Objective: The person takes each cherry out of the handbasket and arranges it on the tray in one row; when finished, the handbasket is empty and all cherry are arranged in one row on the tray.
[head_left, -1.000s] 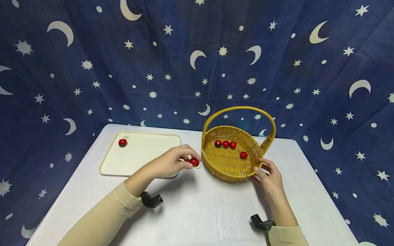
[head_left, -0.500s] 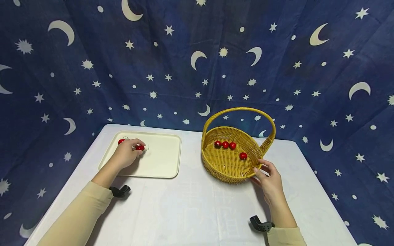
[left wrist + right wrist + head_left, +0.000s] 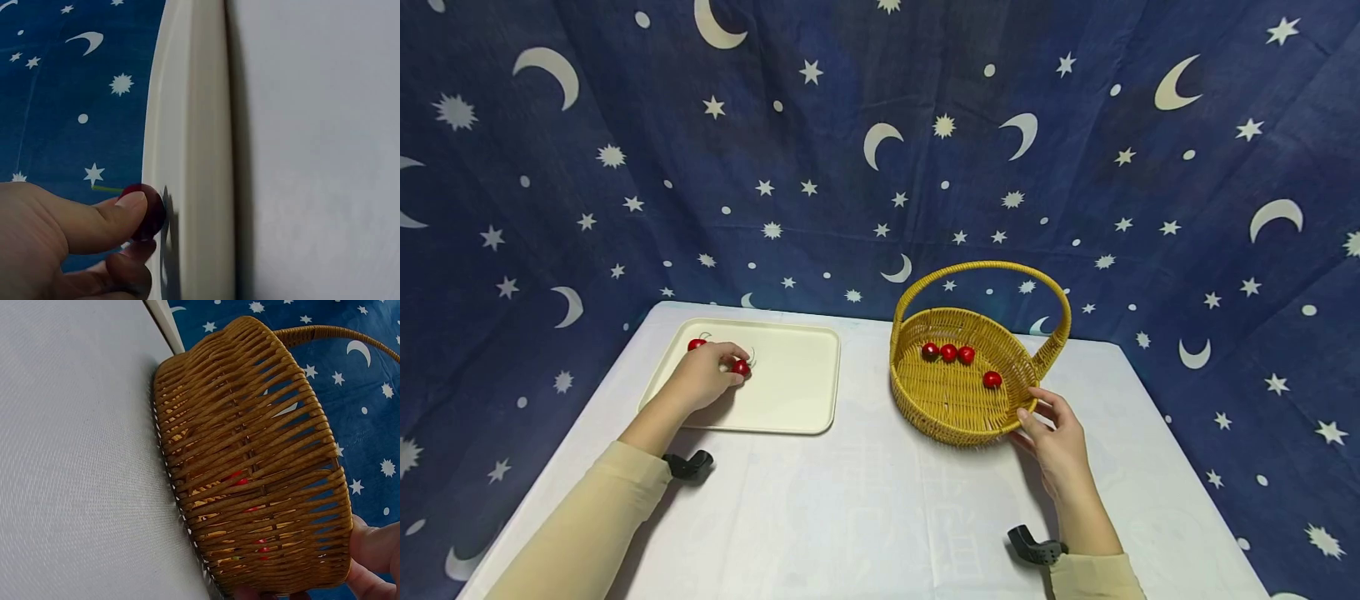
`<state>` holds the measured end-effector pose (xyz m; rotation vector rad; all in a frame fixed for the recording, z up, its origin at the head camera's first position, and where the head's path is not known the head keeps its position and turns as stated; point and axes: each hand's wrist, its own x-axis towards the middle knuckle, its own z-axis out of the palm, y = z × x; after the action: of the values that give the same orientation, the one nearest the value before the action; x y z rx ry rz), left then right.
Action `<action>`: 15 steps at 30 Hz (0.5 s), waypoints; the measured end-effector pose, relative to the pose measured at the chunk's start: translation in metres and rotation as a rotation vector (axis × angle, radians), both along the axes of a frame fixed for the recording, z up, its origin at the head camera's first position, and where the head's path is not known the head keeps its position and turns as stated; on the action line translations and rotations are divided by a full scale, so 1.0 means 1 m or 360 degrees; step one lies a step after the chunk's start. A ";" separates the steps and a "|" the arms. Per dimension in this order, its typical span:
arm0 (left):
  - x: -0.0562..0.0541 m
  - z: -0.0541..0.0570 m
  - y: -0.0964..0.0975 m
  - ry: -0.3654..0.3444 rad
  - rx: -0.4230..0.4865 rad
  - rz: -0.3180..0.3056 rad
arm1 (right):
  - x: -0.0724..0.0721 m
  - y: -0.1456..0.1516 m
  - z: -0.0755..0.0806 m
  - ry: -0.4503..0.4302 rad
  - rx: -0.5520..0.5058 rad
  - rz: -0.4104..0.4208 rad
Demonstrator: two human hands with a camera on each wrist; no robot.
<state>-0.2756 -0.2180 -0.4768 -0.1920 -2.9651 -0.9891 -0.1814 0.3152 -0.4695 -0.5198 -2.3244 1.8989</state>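
Note:
My left hand (image 3: 703, 375) pinches a red cherry (image 3: 741, 367) with a thin stem, low over the cream tray (image 3: 797, 375). In the left wrist view, the thumb and a finger hold that cherry (image 3: 151, 215) close by the tray's surface. A second cherry (image 3: 696, 343) lies at the tray's far left, partly behind the hand. My right hand (image 3: 1058, 442) grips the near right rim of a woven basket (image 3: 951, 429), thumb on top and fingers outside. Several red cherries (image 3: 948, 353) rest on the basket's floor, three in a row and one apart (image 3: 992, 380).
A tall arched handle (image 3: 981, 265) rises over the basket. Both containers stand on a white-covered table (image 3: 850, 517), with a stretch of cloth between them. Behind the table hangs a dark blue curtain (image 3: 820, 150) with moons and stars.
My left hand has carried its cherry leftward, from beside the basket to over the tray, and has since dipped slightly. The right hand and the basket stay put.

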 end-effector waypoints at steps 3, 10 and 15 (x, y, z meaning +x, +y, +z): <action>0.000 0.002 -0.002 0.0026 -0.0008 -0.0004 | 0.000 0.000 0.000 0.0005 0.0000 0.0000; -0.008 0.006 -0.014 0.0155 -0.0053 0.0138 | -0.001 0.000 -0.001 0.0008 -0.0013 0.0007; -0.014 0.001 -0.017 0.0101 -0.0126 0.0168 | -0.001 0.000 -0.001 -0.0001 -0.0001 -0.0001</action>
<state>-0.2897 -0.2351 -0.4757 -0.0654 -2.9247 -0.8386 -0.1828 0.3156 -0.4704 -0.5214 -2.3237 1.8995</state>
